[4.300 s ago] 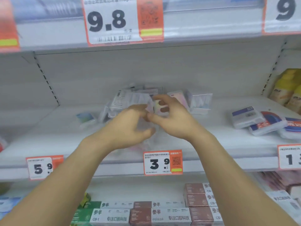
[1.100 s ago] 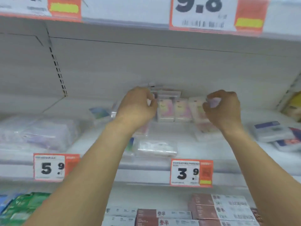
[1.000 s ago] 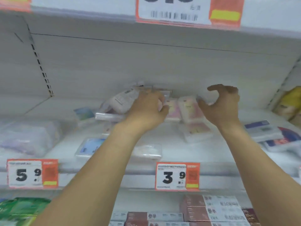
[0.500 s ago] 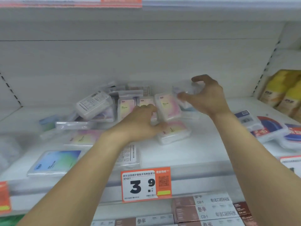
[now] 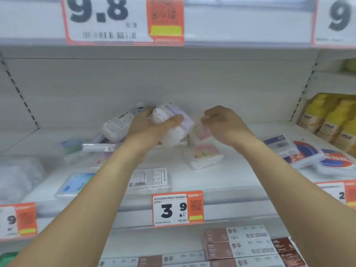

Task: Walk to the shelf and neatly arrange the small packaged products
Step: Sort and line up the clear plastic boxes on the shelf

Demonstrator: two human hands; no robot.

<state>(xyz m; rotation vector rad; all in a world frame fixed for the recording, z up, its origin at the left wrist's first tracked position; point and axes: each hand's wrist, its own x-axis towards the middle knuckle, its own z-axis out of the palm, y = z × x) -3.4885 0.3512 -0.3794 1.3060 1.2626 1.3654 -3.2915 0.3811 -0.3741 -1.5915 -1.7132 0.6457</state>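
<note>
My left hand [image 5: 148, 128] grips a stack of small clear plastic packs [image 5: 173, 120], lifted above the white shelf [image 5: 240, 176]. My right hand [image 5: 223, 124] is just to the right of the stack, its fingertips pinching the edge of a pink pack [image 5: 200, 132]. Another pink pack [image 5: 203, 157] lies flat below my right hand. A white pack with a printed label [image 5: 117, 124] leans at the back left. A pack showing its back label [image 5: 150, 179] and a blue one [image 5: 75, 185] lie near the shelf's front edge.
Blue-and-red flat boxes [image 5: 308, 155] lie at the right, with yellow bottles [image 5: 331, 116] behind them. A soft white bag [image 5: 17, 176] sits at the left. A 3.9 price tag [image 5: 177, 209] hangs on the shelf edge. Toothpaste boxes [image 5: 242, 245] fill the shelf below.
My left hand has picked up a stack of packs from the pile and raised it. My right hand has moved left and down toward the stack. The view tilted upward.
</note>
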